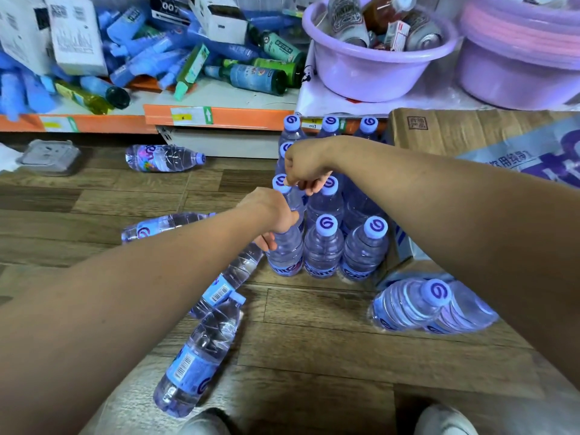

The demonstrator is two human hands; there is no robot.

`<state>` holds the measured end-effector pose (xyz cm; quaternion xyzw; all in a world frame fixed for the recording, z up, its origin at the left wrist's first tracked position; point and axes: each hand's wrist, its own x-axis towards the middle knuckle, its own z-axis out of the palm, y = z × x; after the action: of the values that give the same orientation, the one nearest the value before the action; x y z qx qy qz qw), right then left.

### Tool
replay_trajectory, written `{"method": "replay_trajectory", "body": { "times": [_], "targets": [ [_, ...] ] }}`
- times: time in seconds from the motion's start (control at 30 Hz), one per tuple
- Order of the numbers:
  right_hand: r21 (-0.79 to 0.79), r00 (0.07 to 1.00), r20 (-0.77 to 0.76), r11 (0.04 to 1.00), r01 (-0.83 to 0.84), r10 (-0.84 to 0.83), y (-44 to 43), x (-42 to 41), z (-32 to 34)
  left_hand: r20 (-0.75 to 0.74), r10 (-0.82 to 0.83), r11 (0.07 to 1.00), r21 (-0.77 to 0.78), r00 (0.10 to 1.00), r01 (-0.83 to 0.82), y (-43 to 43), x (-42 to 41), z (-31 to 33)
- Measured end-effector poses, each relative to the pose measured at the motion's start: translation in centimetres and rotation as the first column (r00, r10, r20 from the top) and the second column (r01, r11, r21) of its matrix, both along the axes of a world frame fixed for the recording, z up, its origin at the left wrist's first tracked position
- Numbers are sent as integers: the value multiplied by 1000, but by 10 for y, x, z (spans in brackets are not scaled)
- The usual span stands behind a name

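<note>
Pale shoe tips [444,419] sit lowest; just ahead a clear plastic water bottle with a blue label [194,362] lies on the wood-pattern floor [314,340]. The left hand [273,215] wraps the body of an upright clear bottle with a lilac cap [284,255], at the front-left corner of a standing block of bottles [323,246], while the right hand [306,167] pinches it at the top. Full, it is likely weighty, smooth, squashy — best gripped round the ribbed body. Another fallen bottle [238,271] at left and a brown cardboard box [455,133] at right hem it in
</note>
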<state>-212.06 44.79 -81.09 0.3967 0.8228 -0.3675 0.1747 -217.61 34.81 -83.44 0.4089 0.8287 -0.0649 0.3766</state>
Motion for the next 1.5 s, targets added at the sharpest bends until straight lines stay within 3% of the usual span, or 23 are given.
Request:
{"method": "replay_trajectory", "body": {
  "times": [0.13,0.23,0.5,0.63,0.8,0.9,1.07,1.17,1.3,1.5],
  "targets": [
    [19,1000,14,1000,-12,11,-3,-1,0,132,121,993,-20,984,-120,-2,-3,-2],
    [25,1000,15,999,-22,21,-4,-2,0,164,150,986,51,975,-160,-4,-7,-3],
    [24,998,64,1000,18,-19,-5,-5,3,185,63,998,-37,981,-57,-1,-7,3],
    [89,999,16,995,43,-45,-3,-15,13,88,-144,986,-77,986,151,7,-31,20],
    [402,979,129,895,-195,155,-24,-38,13,-151,-333,940,-135,931,314,7,-85,31],
    [391,950,205,870,-299,234,-35,-56,-1,-255,-368,929,-143,894,341,-6,-112,22],
    [303,939,223,897,-321,260,-41,-87,-26,-276,-388,919,-180,879,350,-22,-157,-11],
    [299,926,253,888,-351,280,-36,-105,-38,-289,-355,935,-113,889,337,-26,-179,-38],
    [313,925,272,885,-345,264,-21,-138,-61,-412,-390,909,-34,823,415,-30,-198,-73],
    [342,947,250,896,-281,202,-3,-191,-103,-329,-427,894,-9,843,449,-28,-210,-123]
  ]
}}
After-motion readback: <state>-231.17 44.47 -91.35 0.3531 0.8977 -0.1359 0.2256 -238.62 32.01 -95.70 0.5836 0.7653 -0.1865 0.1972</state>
